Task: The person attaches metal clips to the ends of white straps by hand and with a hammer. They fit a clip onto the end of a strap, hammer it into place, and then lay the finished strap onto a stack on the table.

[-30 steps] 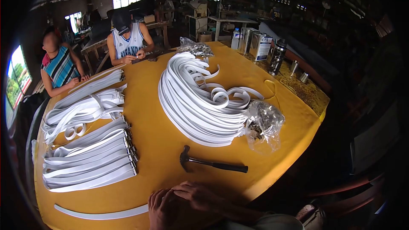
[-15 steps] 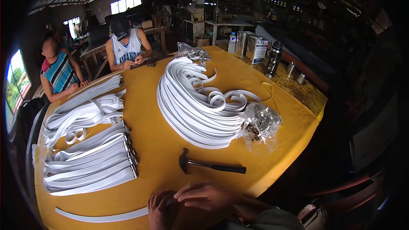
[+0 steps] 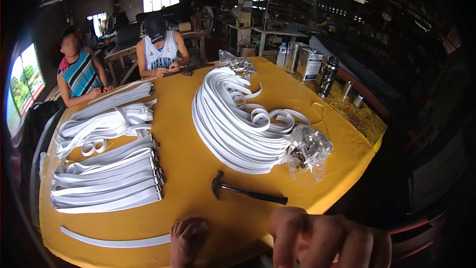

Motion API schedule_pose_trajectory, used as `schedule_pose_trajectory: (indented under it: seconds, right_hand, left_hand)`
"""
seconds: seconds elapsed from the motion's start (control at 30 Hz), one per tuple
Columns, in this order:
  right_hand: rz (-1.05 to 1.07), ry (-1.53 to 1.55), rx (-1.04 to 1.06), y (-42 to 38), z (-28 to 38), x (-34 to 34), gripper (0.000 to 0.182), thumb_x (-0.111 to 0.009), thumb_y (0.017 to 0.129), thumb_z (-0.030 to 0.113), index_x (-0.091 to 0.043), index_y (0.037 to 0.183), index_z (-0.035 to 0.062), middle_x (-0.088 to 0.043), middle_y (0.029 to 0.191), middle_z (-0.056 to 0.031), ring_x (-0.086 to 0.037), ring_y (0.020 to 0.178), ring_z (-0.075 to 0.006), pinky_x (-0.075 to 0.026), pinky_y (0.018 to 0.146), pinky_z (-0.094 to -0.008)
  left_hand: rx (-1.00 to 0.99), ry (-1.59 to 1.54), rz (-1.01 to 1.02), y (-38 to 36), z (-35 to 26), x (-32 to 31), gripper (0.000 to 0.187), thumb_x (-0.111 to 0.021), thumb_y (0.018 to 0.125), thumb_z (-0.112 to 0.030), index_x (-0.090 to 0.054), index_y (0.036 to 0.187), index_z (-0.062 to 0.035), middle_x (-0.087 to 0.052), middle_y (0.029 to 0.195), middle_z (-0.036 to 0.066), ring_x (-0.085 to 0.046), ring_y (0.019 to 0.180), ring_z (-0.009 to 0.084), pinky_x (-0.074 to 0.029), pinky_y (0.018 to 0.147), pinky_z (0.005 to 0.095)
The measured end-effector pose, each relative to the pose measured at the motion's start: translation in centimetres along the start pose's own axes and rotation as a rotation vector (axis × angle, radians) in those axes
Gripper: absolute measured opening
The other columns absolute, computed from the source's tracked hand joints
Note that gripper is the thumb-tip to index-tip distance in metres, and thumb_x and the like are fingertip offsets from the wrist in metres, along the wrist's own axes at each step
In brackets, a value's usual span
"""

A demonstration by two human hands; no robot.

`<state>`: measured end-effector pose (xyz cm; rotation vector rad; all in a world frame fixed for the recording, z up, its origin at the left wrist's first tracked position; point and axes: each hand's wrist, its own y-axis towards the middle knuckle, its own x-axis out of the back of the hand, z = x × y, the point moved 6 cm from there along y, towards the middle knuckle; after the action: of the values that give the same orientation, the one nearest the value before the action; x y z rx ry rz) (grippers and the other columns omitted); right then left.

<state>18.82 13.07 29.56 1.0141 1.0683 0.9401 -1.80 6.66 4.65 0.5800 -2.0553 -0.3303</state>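
Note:
A single white strap (image 3: 116, 242) lies along the table's near edge. Its right end runs into my left hand (image 3: 186, 235), which is closed around it; a short pale end shows past the fingers. My right hand (image 3: 329, 238) is raised close to the camera at the lower right, knuckles up and fingers curled. Whatever it may hold is hidden beneath the fingers. A claw hammer (image 3: 248, 192) with a black handle rests on the table beyond both hands, its head toward the left.
The yellow-covered table (image 3: 181, 168) carries a large coiled bundle of white straps (image 3: 233, 139), stacked straps with metal ends (image 3: 109, 178) and a plastic bag of metal pieces (image 3: 310, 151). Cans (image 3: 310, 64) and a dark bottle (image 3: 328, 77) stand at the right. Two people (image 3: 161, 49) sit across.
My right hand has left my left hand and moved right and up toward the camera. The left hand stays on the strap. The whole view has shifted slightly.

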Motion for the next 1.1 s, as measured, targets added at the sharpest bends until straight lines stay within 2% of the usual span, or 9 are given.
schedule_pose_trajectory:
  seconds: [0.1, 0.17, 0.33, 0.43, 0.5, 0.57, 0.73, 0.8, 1.1]
  right_hand:
    - [0.007, -0.042, -0.103, -0.6, 0.8, 0.5, 0.008, -0.069, 0.093, 0.017, -0.061, 0.092, 0.0197, -0.065, 0.098, 0.0006, -0.059, 0.092, -0.0217, -0.042, 0.078, -0.0366]
    - [0.009, -0.033, -0.091, -0.8, 0.9, 1.2, 0.008, -0.069, 0.092, 0.017, -0.061, 0.092, 0.0197, -0.065, 0.099, 0.0006, -0.059, 0.091, -0.0215, -0.043, 0.077, -0.0361]
    - [-0.118, -0.066, -0.050, -0.6, 1.5, 2.3, 0.007, -0.068, 0.093, 0.018, -0.061, 0.090, 0.0191, -0.063, 0.099, 0.0013, -0.057, 0.087, -0.0205, -0.044, 0.073, -0.0344]
    - [-0.118, -0.091, -0.255, -0.3, 1.4, 3.2, 0.007, -0.070, 0.091, 0.017, -0.063, 0.094, 0.0178, -0.063, 0.104, 0.0005, -0.057, 0.088, -0.0210, -0.044, 0.072, -0.0345]
    - [-0.040, -0.014, -0.132, 0.9, 0.3, 3.7, 0.009, -0.071, 0.090, 0.016, -0.063, 0.094, 0.0159, -0.064, 0.106, -0.0006, -0.058, 0.089, -0.0219, -0.044, 0.070, -0.0342]
    - [0.034, 0.063, -0.005, 1.2, -0.6, 4.4, 0.011, -0.072, 0.089, 0.016, -0.063, 0.095, 0.0140, -0.064, 0.108, -0.0016, -0.058, 0.089, -0.0228, -0.045, 0.068, -0.0339]
    - [0.126, 0.271, 0.069, 0.2, -2.5, 4.2, 0.013, -0.073, 0.090, 0.016, -0.060, 0.089, 0.0129, -0.065, 0.102, -0.0026, -0.060, 0.087, -0.0230, -0.045, 0.065, -0.0312]
    - [-0.044, 0.008, -0.296, 0.7, -3.3, 3.1, 0.013, -0.071, 0.090, 0.016, -0.059, 0.089, 0.0134, -0.064, 0.106, -0.0036, -0.060, 0.091, -0.0218, -0.045, 0.065, -0.0280]
    - [-0.445, -0.062, -0.466, -1.7, -4.5, -0.3, 0.029, -0.078, 0.080, 0.012, -0.050, 0.085, 0.0113, -0.060, 0.077, -0.0011, -0.057, 0.062, -0.0185, -0.048, 0.052, -0.0261]
  left_hand:
    - [-0.001, -0.023, 0.031, 0.3, -0.6, 0.3, 0.035, -0.081, 0.070, -0.017, -0.070, 0.104, -0.0132, -0.068, 0.109, 0.004, -0.062, 0.107, 0.0278, -0.044, 0.095, 0.0413]
    - [0.048, -0.046, 0.049, -0.1, -0.1, -0.1, 0.031, -0.080, 0.080, -0.019, -0.071, 0.108, -0.0073, -0.067, 0.116, 0.014, -0.061, 0.105, 0.0372, -0.048, 0.092, 0.0457]
    - [0.065, -0.024, 0.069, 0.0, 0.2, -0.4, 0.032, -0.080, 0.080, -0.020, -0.071, 0.107, -0.0068, -0.067, 0.116, 0.014, -0.061, 0.107, 0.0369, -0.048, 0.093, 0.0452]
    - [0.072, -0.023, 0.072, 0.3, -0.2, 0.0, 0.031, -0.080, 0.081, -0.020, -0.071, 0.107, -0.0059, -0.067, 0.115, 0.014, -0.062, 0.106, 0.0357, -0.049, 0.092, 0.0446]
    - [0.068, -0.032, 0.067, 0.6, -0.6, 0.0, 0.029, -0.079, 0.082, -0.020, -0.071, 0.106, -0.0052, -0.068, 0.113, 0.014, -0.063, 0.104, 0.0346, -0.049, 0.090, 0.0442]
    - [0.062, -0.020, 0.045, 0.9, -0.7, 0.0, 0.035, -0.081, 0.071, -0.016, -0.070, 0.104, -0.0131, -0.068, 0.109, 0.005, -0.062, 0.106, 0.0282, -0.044, 0.095, 0.0415]
    - [0.152, -0.042, 0.065, 0.3, 1.1, -0.5, 0.034, -0.080, 0.076, -0.020, -0.070, 0.107, -0.0126, -0.068, 0.110, 0.007, -0.062, 0.107, 0.0292, -0.044, 0.096, 0.0423]
    - [0.218, -0.054, 0.047, 0.0, 1.1, 0.2, 0.033, -0.080, 0.078, -0.021, -0.070, 0.108, -0.0126, -0.068, 0.111, 0.007, -0.062, 0.108, 0.0295, -0.044, 0.097, 0.0426]
    - [0.229, -0.286, 0.071, -0.4, 2.4, 0.9, 0.036, -0.075, 0.084, -0.018, -0.065, 0.117, -0.0073, -0.064, 0.120, 0.012, -0.062, 0.110, 0.0321, -0.049, 0.095, 0.0432]
